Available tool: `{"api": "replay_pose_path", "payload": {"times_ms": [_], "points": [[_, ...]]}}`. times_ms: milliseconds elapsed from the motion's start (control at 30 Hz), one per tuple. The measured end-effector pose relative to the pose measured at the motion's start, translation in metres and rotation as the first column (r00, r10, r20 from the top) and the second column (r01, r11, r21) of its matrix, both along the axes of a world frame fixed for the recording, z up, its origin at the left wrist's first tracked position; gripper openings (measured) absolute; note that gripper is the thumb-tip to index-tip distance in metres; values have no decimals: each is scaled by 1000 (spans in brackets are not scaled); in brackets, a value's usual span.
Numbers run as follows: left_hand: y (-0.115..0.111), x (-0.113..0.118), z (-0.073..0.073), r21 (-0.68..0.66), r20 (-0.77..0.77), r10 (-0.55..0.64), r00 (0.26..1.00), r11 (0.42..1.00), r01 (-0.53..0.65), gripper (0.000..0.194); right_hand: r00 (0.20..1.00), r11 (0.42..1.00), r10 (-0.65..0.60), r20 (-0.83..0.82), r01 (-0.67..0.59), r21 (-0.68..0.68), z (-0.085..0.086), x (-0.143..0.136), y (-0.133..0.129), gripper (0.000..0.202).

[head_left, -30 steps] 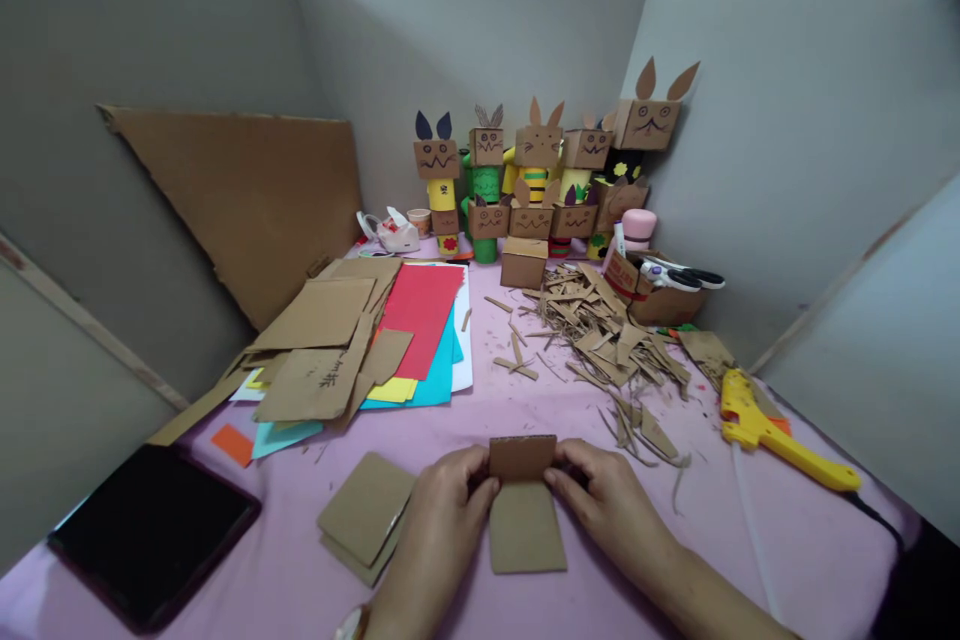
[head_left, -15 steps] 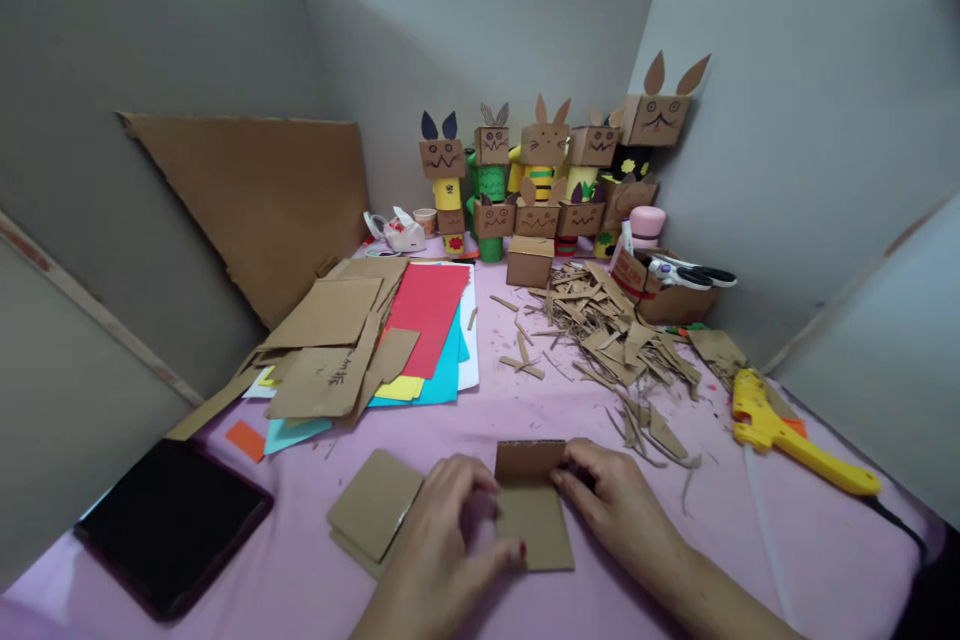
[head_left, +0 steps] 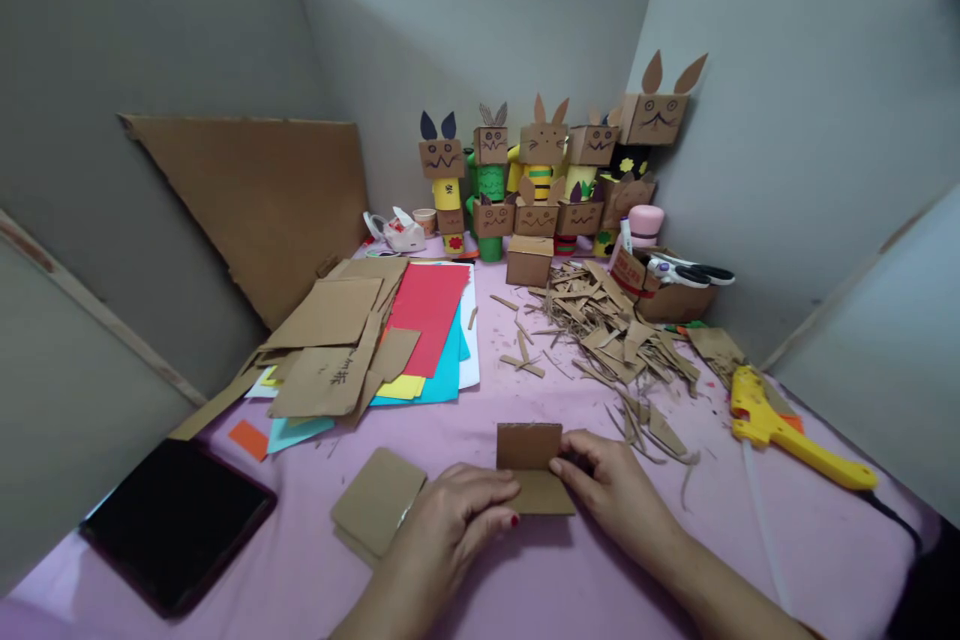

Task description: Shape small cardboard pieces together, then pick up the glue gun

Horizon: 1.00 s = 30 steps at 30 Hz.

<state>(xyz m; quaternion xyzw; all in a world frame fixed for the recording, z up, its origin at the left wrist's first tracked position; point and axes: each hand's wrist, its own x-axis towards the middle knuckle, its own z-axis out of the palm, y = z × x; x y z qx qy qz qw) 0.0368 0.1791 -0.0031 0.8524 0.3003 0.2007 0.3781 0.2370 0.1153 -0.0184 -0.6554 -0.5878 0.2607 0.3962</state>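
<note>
A: Pressing flat, the left hand [head_left: 450, 525] lies fingers together on the folded cardboard piece [head_left: 534, 470]; its upright flap is pinched by the right hand [head_left: 611, 495].

B: Room around?

A: Tablet [head_left: 176, 520] at the left edge, cardboard squares [head_left: 377, 500] just beside (bare pink cloth nearer). The box [head_left: 675, 298], far right, holds scissors [head_left: 690, 272].

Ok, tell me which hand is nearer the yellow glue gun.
Right. The right hand lies between the folded cardboard piece and the glue gun, though apart from it; the left hand is beyond the cardboard.
</note>
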Motion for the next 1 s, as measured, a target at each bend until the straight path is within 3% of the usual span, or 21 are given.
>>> {"api": "replay_pose_path", "payload": {"times_ms": [300, 567, 667, 800, 1000], "points": [[1, 4, 7, -60, -13, 60, 998, 996, -61, 23, 1000, 1000, 18, -9, -18, -5, 0, 1, 2, 14], [-5, -5, -11, -52, -77, 1, 997, 999, -5, 33, 1000, 1000, -4, 22, 4, -11, 2, -1, 0, 12], [-11, -5, -10, -35, -135, -11, 991, 999, 7, 38, 999, 1000, 6, 40, -5, -14, 1, 0, 0, 12], [-14, 1, -5, 5, -124, 0, 992, 1000, 0, 20, 996, 1000, -6, 91, 6, -7, 0, -1, 0, 13], [-9, 16, -10, 32, -79, 282, 956, 959, -281, 10, 985, 1000, 5, 175, -8, 17, 0, -3, -3, 12]]}}
